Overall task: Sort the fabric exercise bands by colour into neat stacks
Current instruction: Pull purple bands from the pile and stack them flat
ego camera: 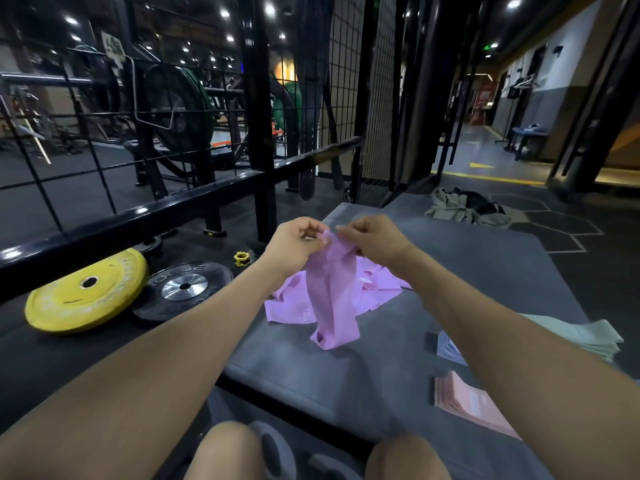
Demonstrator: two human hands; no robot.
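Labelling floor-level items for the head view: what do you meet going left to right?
Yellow round weight plate → black round weight plate with silver hub → small yellow barbell collar → lilac fabric band held up by both hands → pale green stack of bands.

Light: dim overall; small ceiling spots (pixel 225 12) far above and beyond the hands.
Glare: spot reflections on the black rail (pixel 145 209) left of the hands.
Shadows: soft, faint on the mat (pixel 450 258) under the hands.
Blur: forearms nearest the camera are soft; background is grainy.
Distortion: wide-angle bending of posts at the edges.
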